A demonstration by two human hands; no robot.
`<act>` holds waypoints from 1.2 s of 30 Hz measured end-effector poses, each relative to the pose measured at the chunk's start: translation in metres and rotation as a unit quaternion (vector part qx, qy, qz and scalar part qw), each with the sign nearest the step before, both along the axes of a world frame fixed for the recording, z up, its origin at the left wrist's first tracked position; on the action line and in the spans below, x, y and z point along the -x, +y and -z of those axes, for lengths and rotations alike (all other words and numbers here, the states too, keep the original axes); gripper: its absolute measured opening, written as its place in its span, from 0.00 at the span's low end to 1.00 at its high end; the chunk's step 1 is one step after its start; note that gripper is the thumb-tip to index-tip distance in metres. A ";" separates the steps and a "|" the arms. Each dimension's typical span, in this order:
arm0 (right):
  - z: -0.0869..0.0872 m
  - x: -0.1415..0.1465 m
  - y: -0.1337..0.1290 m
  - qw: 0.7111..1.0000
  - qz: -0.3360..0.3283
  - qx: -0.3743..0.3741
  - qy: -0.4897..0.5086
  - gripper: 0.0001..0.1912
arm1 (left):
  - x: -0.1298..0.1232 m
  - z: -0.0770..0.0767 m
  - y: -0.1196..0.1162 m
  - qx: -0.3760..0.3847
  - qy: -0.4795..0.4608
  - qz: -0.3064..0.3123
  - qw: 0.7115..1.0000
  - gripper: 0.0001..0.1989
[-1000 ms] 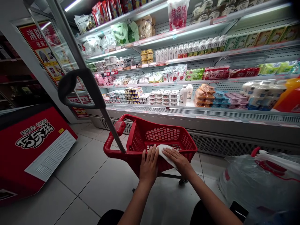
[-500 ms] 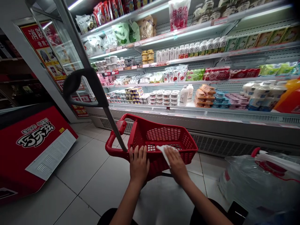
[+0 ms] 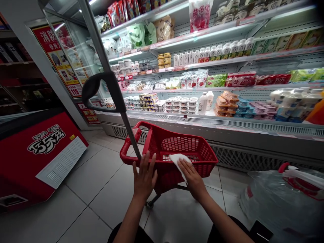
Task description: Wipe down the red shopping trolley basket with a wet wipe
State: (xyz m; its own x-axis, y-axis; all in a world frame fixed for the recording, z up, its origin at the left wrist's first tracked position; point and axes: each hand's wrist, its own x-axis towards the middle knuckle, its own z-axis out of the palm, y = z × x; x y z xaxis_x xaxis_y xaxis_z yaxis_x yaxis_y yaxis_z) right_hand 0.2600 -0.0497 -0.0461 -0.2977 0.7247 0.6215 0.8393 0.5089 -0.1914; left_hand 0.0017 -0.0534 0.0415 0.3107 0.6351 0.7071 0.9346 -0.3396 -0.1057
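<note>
A small red shopping cart [image 3: 187, 170] with a lattice basket stands before me, a grey pole with a dark handle [image 3: 113, 91] rising at its left end. My right hand [image 3: 192, 177] holds a white wipe [image 3: 180, 158] against the basket's near rim, with part of the wipe showing beyond the fingers. Close to the near side, left of the wipe, my left hand [image 3: 144, 177] is raised with its fingers spread and nothing in it. Whether its fingertips touch the cart I cannot tell.
A refrigerated shelf unit [image 3: 182, 118] filled with dairy goods runs behind the cart. On the left is a red freezer chest [image 3: 48, 155]. A large clear water bottle [image 3: 280, 199] with a red cap stands at the right on the tiled floor [image 3: 101, 202].
My left hand has come away from the cart's rim, moving slightly left and spreading its fingers. The right hand stays at the rim with the wipe. The whole view has shifted slightly.
</note>
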 end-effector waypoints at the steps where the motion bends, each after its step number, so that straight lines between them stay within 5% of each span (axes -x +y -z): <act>1: 0.003 -0.008 -0.001 1.000 0.013 0.005 0.000 0.52 | 0.006 -0.002 0.000 -0.021 -0.018 -0.022 0.999 0.40; 7: 0.001 0.008 0.008 0.999 0.049 0.014 0.020 0.49 | 0.021 -0.013 0.011 0.007 -0.037 -0.021 0.999 0.44; 15: -0.056 0.122 0.035 0.993 -0.106 0.011 0.054 0.42 | 0.008 -0.008 0.014 0.000 -0.054 -0.004 0.999 0.44; 18: -0.068 0.145 0.040 0.989 -0.132 0.006 0.072 0.42 | 0.008 -0.006 0.014 -0.010 -0.047 0.000 0.999 0.44; 22: -0.055 0.119 0.036 0.989 -0.136 -0.015 0.047 0.45 | 0.009 -0.007 0.013 0.009 -0.025 -0.017 1.000 0.43; 30: -0.004 -0.001 0.027 1.000 0.002 -0.009 0.015 0.49 | -0.001 -0.003 0.006 0.022 -0.043 -0.054 0.997 0.46; 33: -0.011 0.008 0.029 1.000 0.022 0.006 0.021 0.49 | -0.006 0.000 0.009 0.035 0.007 -0.041 0.999 0.44; 36: -0.030 0.056 0.027 0.999 -0.029 0.009 0.023 0.49 | -0.010 0.001 0.014 0.045 0.045 -0.023 0.998 0.43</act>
State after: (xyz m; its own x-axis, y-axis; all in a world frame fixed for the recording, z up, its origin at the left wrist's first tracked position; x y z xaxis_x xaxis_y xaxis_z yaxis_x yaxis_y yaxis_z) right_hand 0.2043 -0.0223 -0.0159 -0.3105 0.7185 0.6223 0.7987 0.5522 -0.2390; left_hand 0.0112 -0.0393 0.0406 0.3394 0.7100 0.6170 0.9376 -0.3079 -0.1615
